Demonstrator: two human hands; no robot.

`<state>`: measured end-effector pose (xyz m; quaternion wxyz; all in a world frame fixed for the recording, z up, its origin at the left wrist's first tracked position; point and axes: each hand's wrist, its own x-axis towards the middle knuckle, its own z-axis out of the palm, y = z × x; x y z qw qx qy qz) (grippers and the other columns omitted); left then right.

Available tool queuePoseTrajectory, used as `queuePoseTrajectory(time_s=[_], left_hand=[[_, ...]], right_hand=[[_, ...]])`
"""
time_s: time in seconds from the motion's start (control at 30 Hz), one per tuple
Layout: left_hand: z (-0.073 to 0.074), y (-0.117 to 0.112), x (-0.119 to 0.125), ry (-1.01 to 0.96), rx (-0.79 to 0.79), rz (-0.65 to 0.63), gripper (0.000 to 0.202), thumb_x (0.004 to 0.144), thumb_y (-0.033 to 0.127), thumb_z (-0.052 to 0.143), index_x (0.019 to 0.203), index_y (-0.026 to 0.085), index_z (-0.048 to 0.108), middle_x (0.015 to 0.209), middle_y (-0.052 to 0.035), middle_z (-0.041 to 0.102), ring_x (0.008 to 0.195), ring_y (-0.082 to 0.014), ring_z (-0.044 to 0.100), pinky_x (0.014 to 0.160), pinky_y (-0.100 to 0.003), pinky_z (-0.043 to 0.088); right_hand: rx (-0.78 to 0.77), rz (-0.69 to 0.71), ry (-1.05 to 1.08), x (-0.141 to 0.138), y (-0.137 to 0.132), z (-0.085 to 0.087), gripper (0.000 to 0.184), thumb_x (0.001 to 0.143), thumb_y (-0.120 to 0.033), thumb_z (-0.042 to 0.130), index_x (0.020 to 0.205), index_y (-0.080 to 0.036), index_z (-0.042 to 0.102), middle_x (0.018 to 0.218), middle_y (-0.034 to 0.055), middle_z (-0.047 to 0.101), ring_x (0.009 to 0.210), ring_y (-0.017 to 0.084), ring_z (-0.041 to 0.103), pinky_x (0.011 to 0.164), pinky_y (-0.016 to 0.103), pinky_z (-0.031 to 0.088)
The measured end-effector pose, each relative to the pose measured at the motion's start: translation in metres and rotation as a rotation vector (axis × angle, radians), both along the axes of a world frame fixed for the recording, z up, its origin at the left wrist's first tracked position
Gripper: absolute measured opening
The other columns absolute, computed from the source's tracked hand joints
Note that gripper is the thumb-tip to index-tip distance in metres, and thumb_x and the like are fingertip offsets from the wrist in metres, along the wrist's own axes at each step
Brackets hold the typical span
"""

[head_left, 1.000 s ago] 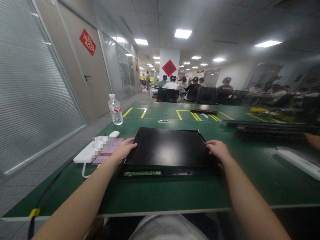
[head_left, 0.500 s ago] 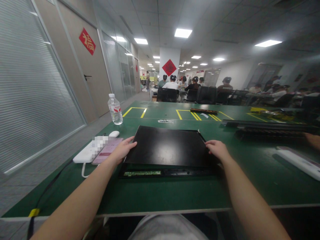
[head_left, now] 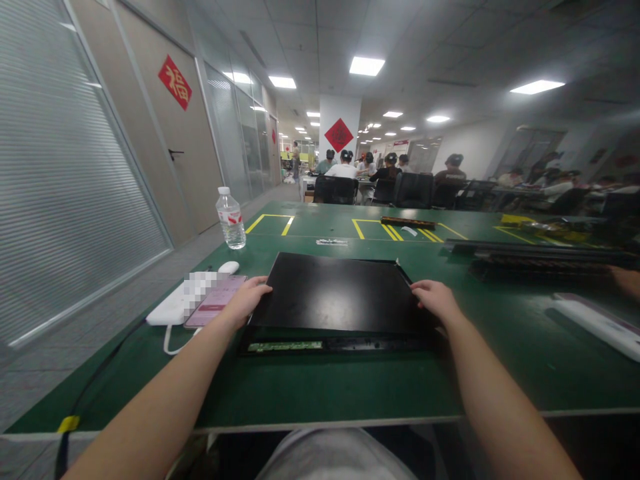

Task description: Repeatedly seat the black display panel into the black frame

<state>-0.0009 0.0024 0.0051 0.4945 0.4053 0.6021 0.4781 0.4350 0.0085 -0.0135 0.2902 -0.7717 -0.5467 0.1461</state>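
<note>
Head view, over a green desk [head_left: 325,397]: holding a black panel [head_left: 330,293] between both hands, nearer to the desk's near edge than to its far one. Grasping its left side with the left hand [head_left: 249,297], thumb on top, so just to the right of that hand. Pinching at its right side with the right hand [head_left: 434,299], so just to the left of those fingertips; cannot tell whether also gripping the dark frame [head_left: 375,344] underneath. Left uncovered along the frame's near side: a green circuit board [head_left: 285,347]. Towards the desk's left edge, near the left hand: a phone [head_left: 215,303] and, farther up that edge, an upright bottle [head_left: 231,223]. Towards the right edge: black bars [head_left: 540,263], near another person's hand [head_left: 625,279].
</note>
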Motion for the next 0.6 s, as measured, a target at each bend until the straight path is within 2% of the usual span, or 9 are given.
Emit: queuePoseTrajectory(time_s=[0.17,0.4,0.6], left_hand=[[-0.0034,0.0015,-0.0033,0.035,0.027,-0.013,0.038,0.074,0.012,0.064,0.111,0.018,0.065,0.070,-0.0028,0.074,0.062,-0.0216,0.071,0.059,-0.029,0.055],[-0.0033,0.0022,-0.0047,0.030,0.065,-0.012,0.041,0.072,0.016,0.070,0.113,0.017,0.069,0.084,-0.0062,0.078,0.073,-0.0230,0.074,0.070,-0.031,0.058],[-0.0010,0.0014,-0.0042,0.002,0.083,-0.013,0.037,0.074,0.012,0.069,0.111,0.017,0.071,0.084,-0.0062,0.078,0.078,-0.0227,0.074,0.073,-0.031,0.058]], right_hand=[[-0.009,0.001,0.007,0.0001,0.0001,0.0000,0.026,0.080,-0.021,0.058,0.098,-0.018,0.076,0.066,0.0022,0.070,0.056,0.014,0.065,0.064,0.023,0.047],[-0.002,0.007,0.015,0.0001,0.0004,-0.0004,0.024,0.079,-0.020,0.058,0.095,-0.018,0.076,0.071,0.0027,0.072,0.055,0.014,0.065,0.065,0.023,0.048],[-0.015,0.003,0.011,-0.0012,-0.0004,0.0010,0.027,0.080,-0.020,0.057,0.098,-0.018,0.076,0.069,0.0026,0.071,0.055,0.013,0.065,0.064,0.023,0.047]])
